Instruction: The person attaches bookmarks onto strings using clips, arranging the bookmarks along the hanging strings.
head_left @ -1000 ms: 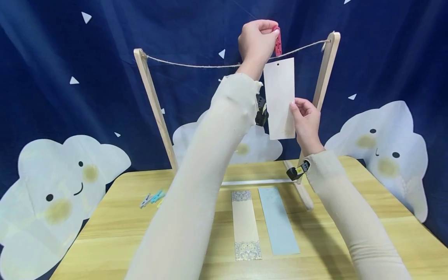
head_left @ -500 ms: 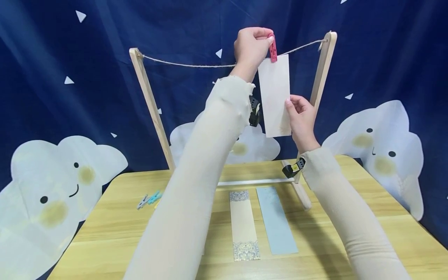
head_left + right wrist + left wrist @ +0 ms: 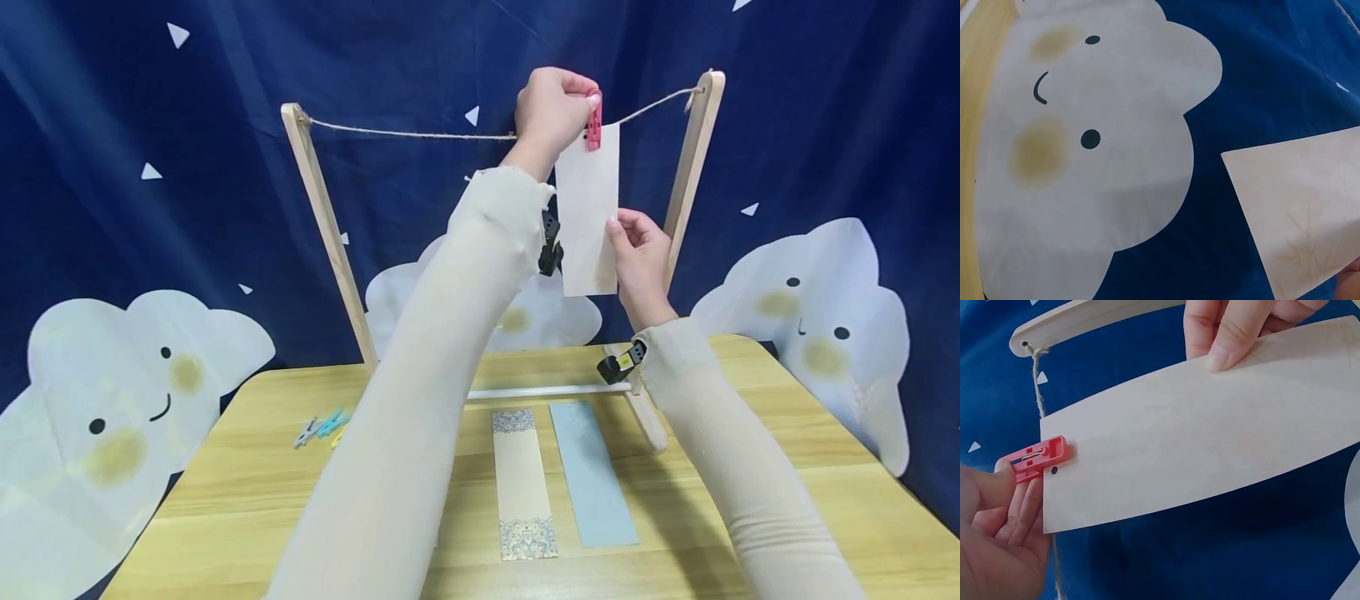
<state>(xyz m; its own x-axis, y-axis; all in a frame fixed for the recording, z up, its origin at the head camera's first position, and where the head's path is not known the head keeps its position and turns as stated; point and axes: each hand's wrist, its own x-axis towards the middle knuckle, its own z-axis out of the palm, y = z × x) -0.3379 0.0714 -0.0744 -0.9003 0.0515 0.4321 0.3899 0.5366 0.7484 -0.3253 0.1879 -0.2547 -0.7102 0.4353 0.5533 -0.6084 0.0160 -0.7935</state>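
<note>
Left hand (image 3: 551,108): pinches the red clip (image 3: 595,132) at 12 o'clock on the card (image 3: 587,221), maybe to squeeze its mouth wide.
Right hand (image 3: 643,260): pinches the card's edge at 3 o'clock, likely so it won't wobble.
Card: up high, its top in front of the string (image 3: 412,134); can't tell if the red clip bites both.
Spare clips (image 3: 328,424): on the table (image 3: 225,500), 8 o'clock from the card, likely there to be handy.
</note>
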